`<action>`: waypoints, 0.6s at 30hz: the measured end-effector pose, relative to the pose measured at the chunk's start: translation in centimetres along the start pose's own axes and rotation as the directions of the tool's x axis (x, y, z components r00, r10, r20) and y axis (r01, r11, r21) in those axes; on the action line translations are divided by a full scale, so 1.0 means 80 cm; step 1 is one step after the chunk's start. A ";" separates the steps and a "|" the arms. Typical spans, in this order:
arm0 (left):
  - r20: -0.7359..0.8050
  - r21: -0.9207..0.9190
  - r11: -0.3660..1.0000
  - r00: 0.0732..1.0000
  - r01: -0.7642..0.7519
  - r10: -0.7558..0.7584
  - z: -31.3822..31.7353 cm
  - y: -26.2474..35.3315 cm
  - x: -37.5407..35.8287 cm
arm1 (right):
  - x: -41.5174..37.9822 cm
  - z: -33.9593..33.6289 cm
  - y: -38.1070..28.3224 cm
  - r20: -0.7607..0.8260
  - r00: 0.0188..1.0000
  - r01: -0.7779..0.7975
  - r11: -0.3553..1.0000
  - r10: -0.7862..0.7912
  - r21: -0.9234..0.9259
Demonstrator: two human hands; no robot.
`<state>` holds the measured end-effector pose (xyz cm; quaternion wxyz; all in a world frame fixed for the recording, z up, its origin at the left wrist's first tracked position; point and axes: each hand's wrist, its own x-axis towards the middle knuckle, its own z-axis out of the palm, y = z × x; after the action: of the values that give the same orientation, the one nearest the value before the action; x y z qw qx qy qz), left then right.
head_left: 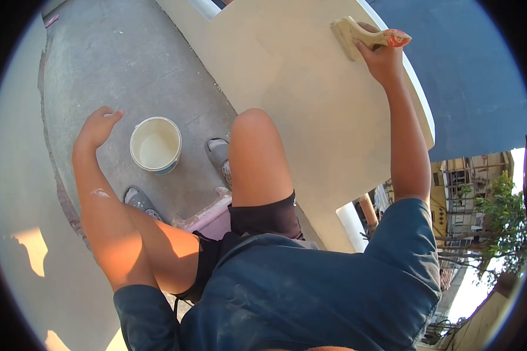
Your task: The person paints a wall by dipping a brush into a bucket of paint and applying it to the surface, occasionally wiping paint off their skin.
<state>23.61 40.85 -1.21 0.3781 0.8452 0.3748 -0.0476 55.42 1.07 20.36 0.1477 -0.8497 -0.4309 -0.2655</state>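
Note:
My right hand [382, 58] is closed round the handle of a wide paintbrush [350, 36], whose handle end is red. The brush's bristles lie against the cream-coloured wall [310, 88], close to its white top edge. Out to the left, my left hand [99, 126] hangs in the air with nothing in it, thumb and fingers apart. Nearest to it is a white bucket [156, 144] on the floor, with pale paint inside.
My feet in grey slippers [218, 153] stand on the concrete floor [117, 58] near the bucket. Under me is a pink paint-spattered seat [208, 217]. Another wall [17, 175] runs along the left. Beyond the right wall are a tree [500, 216] and buildings.

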 end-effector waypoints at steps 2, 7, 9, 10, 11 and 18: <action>-0.008 -0.008 1.000 1.000 0.011 -0.011 0.000 0.001 -0.002 | 0.003 0.042 0.003 0.103 0.994 -0.012 0.995 0.022 -0.102; -0.034 0.011 0.999 0.999 0.036 -0.035 -0.003 -0.005 -0.001 | 0.056 -0.006 0.011 -0.063 0.997 -0.046 0.984 0.035 -0.171; -0.058 0.014 0.999 0.997 0.044 -0.043 -0.006 -0.008 0.003 | 0.067 -0.030 -0.008 -0.165 0.986 0.011 0.998 -0.020 -0.057; -0.079 0.021 0.999 0.996 0.029 -0.028 -0.005 -0.008 0.004 | 0.062 -0.024 -0.014 -0.155 0.988 0.014 0.998 -0.023 -0.057; -0.073 0.017 0.999 0.997 0.031 -0.030 -0.007 -0.008 0.006 | 0.056 -0.012 -0.022 -0.190 0.982 0.028 0.988 0.001 0.152; -0.021 0.030 0.998 0.998 0.058 -0.058 0.000 0.020 0.032 | -0.081 0.287 -0.074 0.205 0.978 -0.116 0.936 0.049 0.333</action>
<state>26.49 41.69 -1.21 0.3596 0.8402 0.4021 -0.0559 54.91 11.31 -1.98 0.2619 -0.8501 -0.4467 -0.0961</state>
